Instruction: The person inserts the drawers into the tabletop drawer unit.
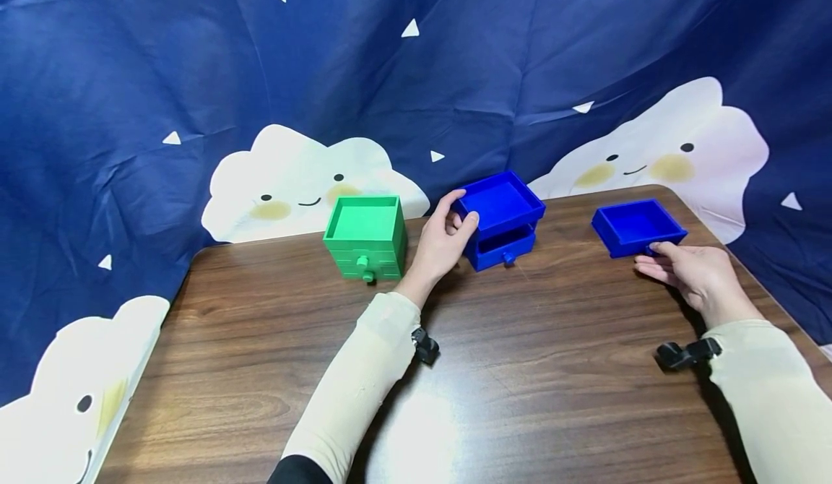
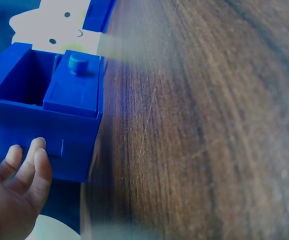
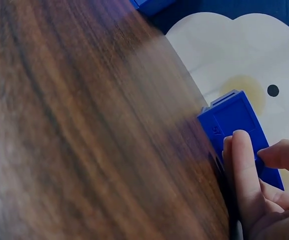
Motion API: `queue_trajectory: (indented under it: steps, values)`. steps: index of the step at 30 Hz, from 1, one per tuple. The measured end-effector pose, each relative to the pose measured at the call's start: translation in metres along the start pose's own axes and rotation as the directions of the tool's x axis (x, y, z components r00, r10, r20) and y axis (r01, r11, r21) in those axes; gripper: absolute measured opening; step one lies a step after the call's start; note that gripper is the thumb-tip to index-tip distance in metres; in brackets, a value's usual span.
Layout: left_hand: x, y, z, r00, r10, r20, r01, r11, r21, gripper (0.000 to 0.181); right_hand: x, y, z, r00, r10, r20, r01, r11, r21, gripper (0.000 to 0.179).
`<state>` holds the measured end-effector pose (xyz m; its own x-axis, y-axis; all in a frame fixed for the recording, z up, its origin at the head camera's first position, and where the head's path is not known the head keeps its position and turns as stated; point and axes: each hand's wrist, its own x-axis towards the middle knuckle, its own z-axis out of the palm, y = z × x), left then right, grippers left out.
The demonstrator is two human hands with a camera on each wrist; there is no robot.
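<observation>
A small blue drawer cabinet (image 1: 528, 214) stands at the back middle of the table, with a shallow recess in its top. Its upper slot (image 2: 27, 80) gapes without a drawer, while a lower drawer with a round knob (image 1: 509, 258) sits in place. My left hand (image 1: 438, 244) holds the cabinet by its left side, thumb near the front corner and other fingers along the side wall. Off to the right, my right hand (image 1: 705, 278) pinches a separate blue drawer (image 1: 625, 241) at its front knob, between thumb and fingers. That drawer is upright and hollow inside.
Left of the blue cabinet stands a green drawer cabinet (image 1: 364, 245) with two knobs, its drawers shut. A wooden table (image 1: 520, 368) bears everything. Behind it hangs a dark blue curtain (image 1: 468, 72) with white clouds. The separate drawer is close to the table's back right edge.
</observation>
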<state>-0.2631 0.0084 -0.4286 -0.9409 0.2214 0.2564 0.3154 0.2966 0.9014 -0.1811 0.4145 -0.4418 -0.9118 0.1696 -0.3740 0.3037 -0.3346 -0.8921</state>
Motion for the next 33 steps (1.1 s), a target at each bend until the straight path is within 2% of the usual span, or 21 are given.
queue_trajectory:
  steps: [6, 16, 22, 33]
  values:
    - [0.0, 0.001, 0.0, 1.0, 0.005, 0.0, -0.005, 1.0, -0.017, 0.051, -0.001, -0.001, 0.002, 1.0, 0.019, -0.02, -0.018, 0.999, 0.047, 0.041]
    - [0.0, -0.001, 0.0, 1.0, 0.021, -0.008, -0.021, 1.0, -0.019, 0.051, -0.007, -0.001, 0.003, 0.999, 0.04, -0.018, -0.036, 0.983, 0.182, 0.04]
    - [0.0, -0.001, 0.0, 0.999, 0.042, -0.02, -0.042, 0.999, -0.023, 0.05, -0.016, 0.002, 0.004, 0.998, 0.047, -0.051, -0.038, 0.986, 0.164, 0.04]
    - [0.0, -0.002, 0.001, 0.999, 0.04, -0.021, -0.04, 0.999, -0.021, 0.05, -0.033, 0.013, 0.006, 1.0, 0.01, 0.002, -0.01, 0.977, 0.214, 0.038]
